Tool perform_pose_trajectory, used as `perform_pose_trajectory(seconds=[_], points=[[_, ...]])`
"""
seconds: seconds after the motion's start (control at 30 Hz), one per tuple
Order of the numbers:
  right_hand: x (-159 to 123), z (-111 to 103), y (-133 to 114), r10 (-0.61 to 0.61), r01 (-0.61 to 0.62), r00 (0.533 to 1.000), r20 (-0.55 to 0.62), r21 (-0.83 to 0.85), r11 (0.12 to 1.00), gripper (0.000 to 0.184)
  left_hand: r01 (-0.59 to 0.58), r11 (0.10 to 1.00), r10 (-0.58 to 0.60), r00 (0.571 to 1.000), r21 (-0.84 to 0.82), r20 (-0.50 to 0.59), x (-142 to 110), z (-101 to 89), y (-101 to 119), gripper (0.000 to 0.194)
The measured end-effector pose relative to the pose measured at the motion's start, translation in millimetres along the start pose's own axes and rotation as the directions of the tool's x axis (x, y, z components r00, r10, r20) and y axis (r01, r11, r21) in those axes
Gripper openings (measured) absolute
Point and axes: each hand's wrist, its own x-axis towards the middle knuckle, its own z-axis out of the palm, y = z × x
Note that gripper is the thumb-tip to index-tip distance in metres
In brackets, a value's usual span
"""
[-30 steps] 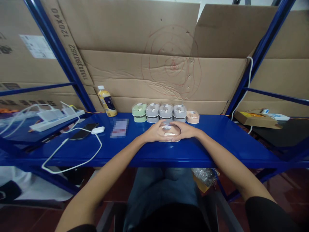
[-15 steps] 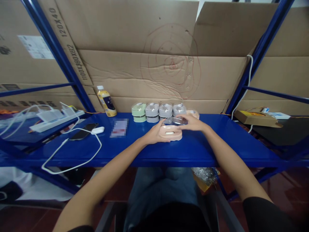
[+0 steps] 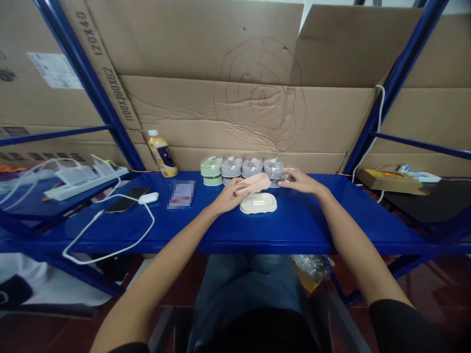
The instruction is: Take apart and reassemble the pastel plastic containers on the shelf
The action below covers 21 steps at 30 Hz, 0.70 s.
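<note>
My left hand [image 3: 232, 194] is closed on a pink oval piece [image 3: 257, 184], tilted and lifted off the table. Just below it a cream oval base [image 3: 258, 203] lies on the blue tabletop. My right hand [image 3: 302, 182] is farther back and to the right, its fingers curled around a clear plastic lid [image 3: 287, 177] that they partly hide. Left of those fingers stands a row of small lidded boxes: one green [image 3: 212, 171] and several grey ones [image 3: 232, 169].
A yellow drink bottle [image 3: 163, 154] stands at the back left. Nearer are a blurred card-like packet [image 3: 181, 194], a black phone [image 3: 128, 200] and a white charging cable [image 3: 152, 225]. A power strip [image 3: 86, 184] lies far left, an open cardboard box [image 3: 392, 181] far right.
My left hand has lifted the pink piece off the cream base, uncovering it. My right hand has moved right and slightly back with the clear lid, away from the pink piece.
</note>
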Motion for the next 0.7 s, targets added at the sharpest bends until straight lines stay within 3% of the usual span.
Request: perform_pose_trajectory(seconds=[0.1, 0.2, 0.33, 0.47, 0.6, 0.7], points=[[-2, -3, -2, 0.046, -0.045, 0.999, -0.011, 0.027, 0.999, 0.074, 0.094, 0.995, -0.087, 0.977, 0.028, -0.194, 5, -10.7, -9, 0.050], [-3, -5, -4, 0.057, -0.058, 0.998, 0.025, 0.072, 0.996, 0.070, 0.185, 0.979, -0.160, 0.960, 0.091, -0.229, 6, -17.2, -18, 0.049], [-3, -4, -5, 0.053, -0.059, 0.997, 0.063, 0.087, 0.994, 0.065, 0.193, 0.972, -0.166, 0.969, 0.137, -0.185, 5, -16.7, -19, 0.046], [-4, -5, -10, 0.021, -0.019, 1.000, -0.023, 0.102, 0.995, 0.065, 0.112, 0.988, -0.098, 0.987, 0.110, -0.128, 1, -13.9, -6, 0.046], [-8, -8, -19, -0.070, 0.090, 0.990, -0.122, 0.170, 0.981, 0.066, -0.007, 0.998, 0.006, 1.000, 0.067, 0.017, -4, -6.6, 11, 0.042], [-9, -3, -26, -0.177, 0.198, 0.977, -0.121, 0.188, 0.962, 0.068, -0.066, 0.997, 0.061, 0.990, 0.037, 0.130, -6, 4.2, 17, 0.046]])
